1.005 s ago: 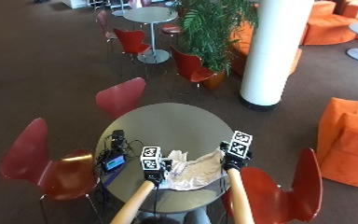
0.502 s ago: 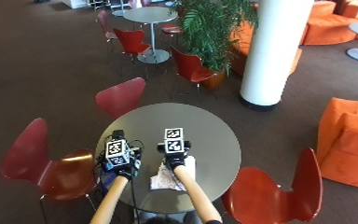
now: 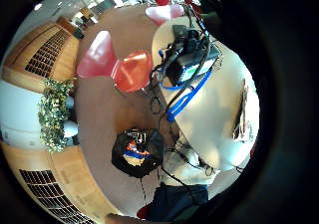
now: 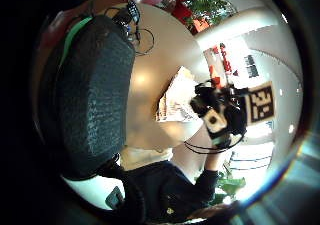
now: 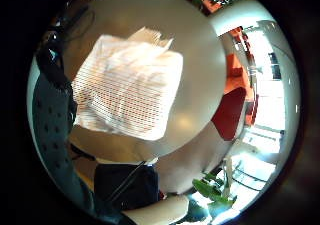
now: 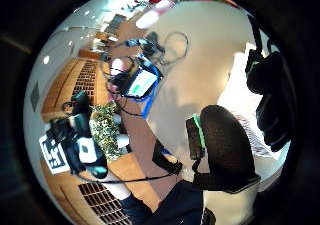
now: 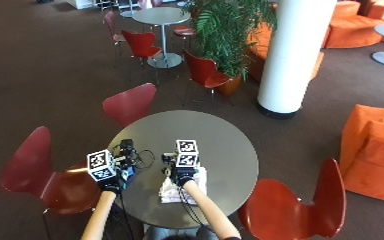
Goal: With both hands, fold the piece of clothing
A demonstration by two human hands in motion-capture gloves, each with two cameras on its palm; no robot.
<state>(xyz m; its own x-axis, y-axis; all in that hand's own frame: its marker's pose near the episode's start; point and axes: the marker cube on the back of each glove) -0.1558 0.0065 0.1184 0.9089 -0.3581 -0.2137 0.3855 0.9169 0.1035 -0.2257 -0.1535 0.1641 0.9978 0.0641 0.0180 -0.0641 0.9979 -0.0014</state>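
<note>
Round and grey-green, the counter (image 7: 225, 145) stands in a lounge with dark carpet, red chairs around it and a white pillar beyond. On its near edge, just in front of the person, lies the piece of clothing (image 7: 182, 189), a pale striped cloth already gathered into a compact, roughly rectangular packet; the right little-finger palm view shows it flat on the counter with one ragged corner sticking out at the far side.

The right hand (image 7: 182, 175) is directly above the packet; whether its fingers touch the cloth I cannot tell, though the right thumb-side palm view shows them bent with nothing visibly pinched. The left hand (image 7: 109, 181) hangs off to the left near the counter's edge, apart from the cloth; its fingers are not readable, so I cannot tell how it is set.

I judge the folding to be well along, between folds or near the last one. The next move would call for bringing the left hand back to the cloth, so both can take an edge and lay it over evenly, tucking in the loose corner.

Just left of the cloth sits a black device with a blue strap and tangled cables (image 7: 127, 159), which a sweeping left hand or the cloth's edge could snag.
</note>
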